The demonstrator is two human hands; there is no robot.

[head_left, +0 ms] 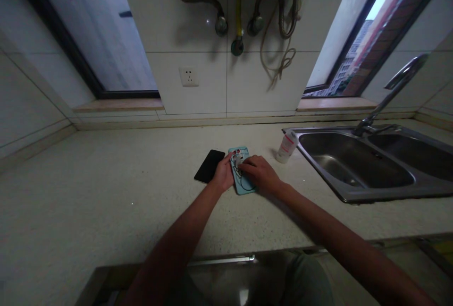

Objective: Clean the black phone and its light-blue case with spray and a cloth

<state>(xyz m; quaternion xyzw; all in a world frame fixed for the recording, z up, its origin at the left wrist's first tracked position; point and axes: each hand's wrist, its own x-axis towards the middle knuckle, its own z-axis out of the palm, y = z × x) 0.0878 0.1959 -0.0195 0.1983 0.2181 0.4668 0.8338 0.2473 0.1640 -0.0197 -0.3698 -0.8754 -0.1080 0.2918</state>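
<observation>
A light blue phone case (242, 182) with a dark line pattern lies on the speckled stone countertop (106, 202). My left hand (223, 172) grips its left edge, and my right hand (257, 173) lies across it from the right, fingers curled over the middle. Between my fingertips, a small white and red patch (238, 157) shows on the case, too small to identify. A black smartphone (209, 166) lies face up just left of my left hand, touching it or nearly so.
A white and red plastic bottle (287, 147) stands right of the case, beside a stainless double sink (354, 164) with a curved faucet (396, 91). Behind the counter are a tiled wall, a power socket (188, 76), hanging hoses (237, 8) and windows on both sides.
</observation>
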